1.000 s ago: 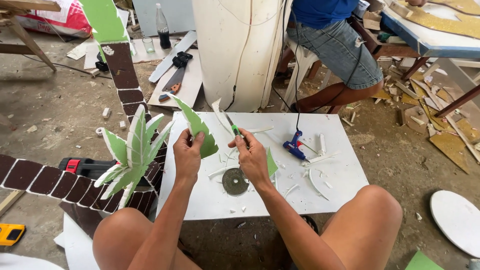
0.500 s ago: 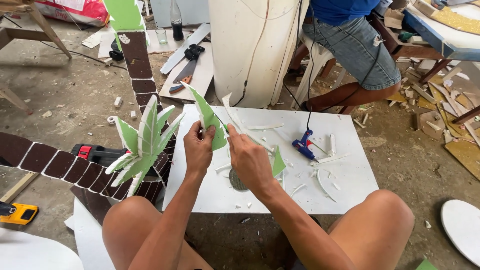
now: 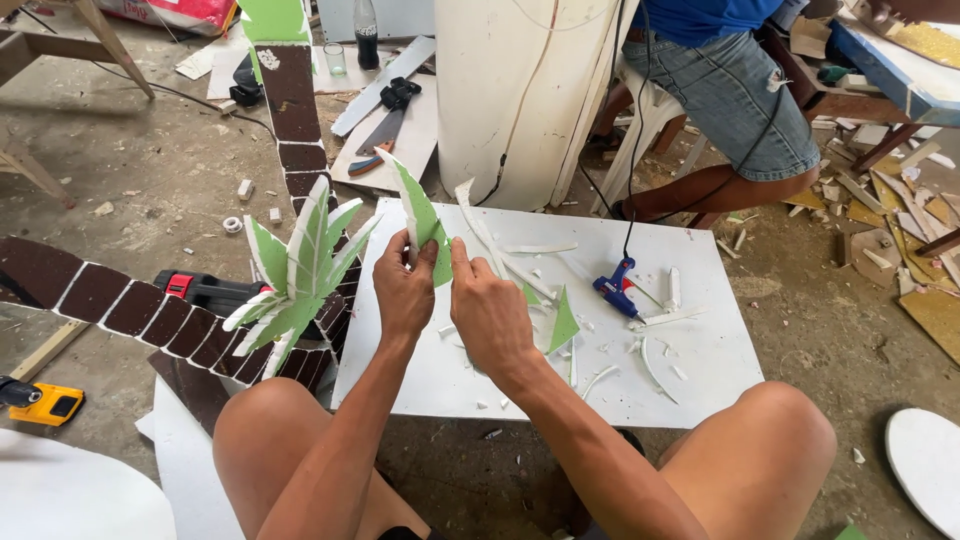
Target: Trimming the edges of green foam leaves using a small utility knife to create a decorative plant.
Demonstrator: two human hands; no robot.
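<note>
Dusty concrete floor (image 3: 150, 170) w/ scraps all round; low white worktop (image 3: 700, 370) sits between the person's knees. Both hands are raised just over its near-left part. Left hand (image 3: 403, 290) has fingers closed, pinching the lower edge of a green foam leaf (image 3: 422, 215), white on its cut edge. Leaf stands tilted, tip pointing up and left, rising above the left hand's fingers. Right hand (image 3: 490, 315) is just beside the left, thumb and forefinger pressed to the leaf's right lower edge, other fingers curled; whether it also holds a small tool, can't tell. On the worktop to the right: blue glue gun (image 3: 615, 288) w/ black cord, a smaller green leaf piece (image 3: 562, 322), white foam strips (image 3: 520, 262). Left of the worktop, a finished cluster of green-white leaves (image 3: 300, 270) lies on brown panelled pieces (image 3: 110, 305). Another person's legs (image 3: 720, 120) in denim shorts sit beyond the worktop.
</note>
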